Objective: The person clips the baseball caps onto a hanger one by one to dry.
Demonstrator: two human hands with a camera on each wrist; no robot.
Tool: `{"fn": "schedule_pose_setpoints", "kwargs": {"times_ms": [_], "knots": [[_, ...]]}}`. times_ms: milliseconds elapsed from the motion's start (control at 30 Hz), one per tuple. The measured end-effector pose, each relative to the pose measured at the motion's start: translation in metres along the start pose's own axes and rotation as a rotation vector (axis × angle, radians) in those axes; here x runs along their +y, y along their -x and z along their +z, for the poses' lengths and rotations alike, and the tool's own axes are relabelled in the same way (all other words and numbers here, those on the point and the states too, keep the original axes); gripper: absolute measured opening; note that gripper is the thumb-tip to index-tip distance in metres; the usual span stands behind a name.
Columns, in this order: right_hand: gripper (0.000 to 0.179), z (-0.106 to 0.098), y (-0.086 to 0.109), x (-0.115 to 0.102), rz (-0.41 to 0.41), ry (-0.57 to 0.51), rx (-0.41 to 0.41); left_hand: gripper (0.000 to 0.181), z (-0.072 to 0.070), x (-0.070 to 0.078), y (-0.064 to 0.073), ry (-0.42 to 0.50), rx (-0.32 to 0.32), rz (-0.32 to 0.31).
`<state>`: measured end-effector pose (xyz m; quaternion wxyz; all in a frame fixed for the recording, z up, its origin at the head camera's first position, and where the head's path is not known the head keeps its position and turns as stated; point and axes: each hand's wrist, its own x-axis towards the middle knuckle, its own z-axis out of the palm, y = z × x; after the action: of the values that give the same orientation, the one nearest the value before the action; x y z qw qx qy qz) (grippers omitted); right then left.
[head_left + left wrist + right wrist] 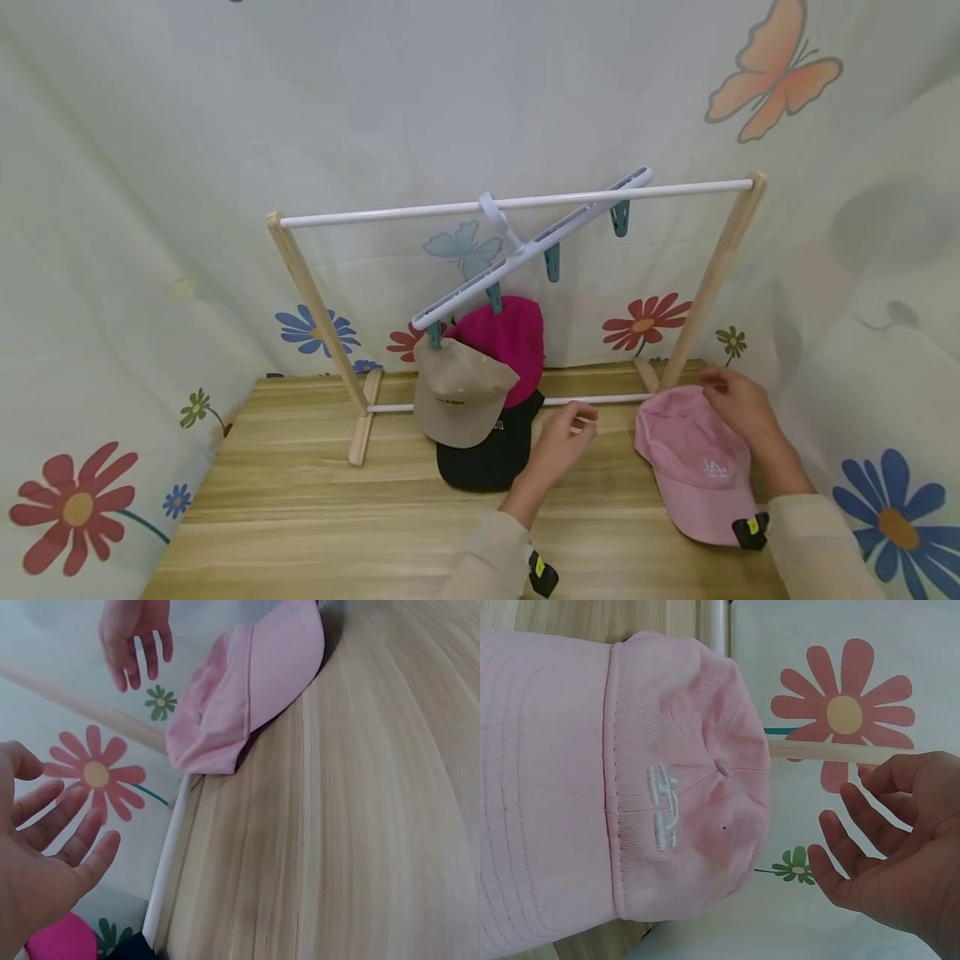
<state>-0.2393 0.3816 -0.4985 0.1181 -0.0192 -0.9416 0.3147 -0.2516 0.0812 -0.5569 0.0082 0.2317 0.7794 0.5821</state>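
Observation:
A pink cap (693, 467) with white letters on its front lies on the table at the right. My right hand (738, 404) hovers by the crown, its fingers loosely bent and holding nothing; the right wrist view shows a gap between the fingers (851, 825) and the cap. Between the pink cap and a black cap (487, 454) is my left hand (562, 437), relaxed and holding nothing. A beige cap (461, 396) and a magenta cap (517, 333) hang at the lower end of a tilted white hanger (555, 229). The beige cap partly covers the other two.
The hanger hooks over the white rod (390, 214) of a wooden-legged rack (720, 267). Two teal clips (620, 218) toward its raised end carry nothing. A lower bar (611, 400) runs near the wood-grain table (300, 517). Flower-printed cloth (150, 250) surrounds the table.

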Motion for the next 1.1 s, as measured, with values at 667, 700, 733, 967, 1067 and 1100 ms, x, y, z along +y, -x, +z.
{"fn": "schedule_pose_setpoints", "kwargs": {"times_ms": [667,700,733,967,1067,1100], "knots": [[0.037,0.005,-0.007,0.023,0.097,0.015,-0.105,0.021,0.033,0.001,-0.026,-0.050,-0.059,-0.070],[0.037,0.005,-0.008,0.025,0.101,0.018,-0.109,0.020,0.034,0.001,-0.028,-0.053,-0.064,-0.071],[0.037,0.005,-0.008,0.026,0.107,0.018,-0.112,0.020,0.036,0.001,-0.030,-0.058,-0.069,-0.074],[0.038,0.007,-0.014,0.034,0.118,0.025,-0.121,0.018,0.045,0.008,-0.042,-0.102,-0.092,-0.073],[0.038,0.007,-0.017,0.032,0.121,0.032,-0.125,0.018,0.050,0.007,-0.047,-0.116,-0.099,-0.072],[0.039,0.007,-0.017,0.031,0.129,0.032,-0.130,0.018,0.051,0.007,-0.048,-0.117,-0.103,-0.072]]}}
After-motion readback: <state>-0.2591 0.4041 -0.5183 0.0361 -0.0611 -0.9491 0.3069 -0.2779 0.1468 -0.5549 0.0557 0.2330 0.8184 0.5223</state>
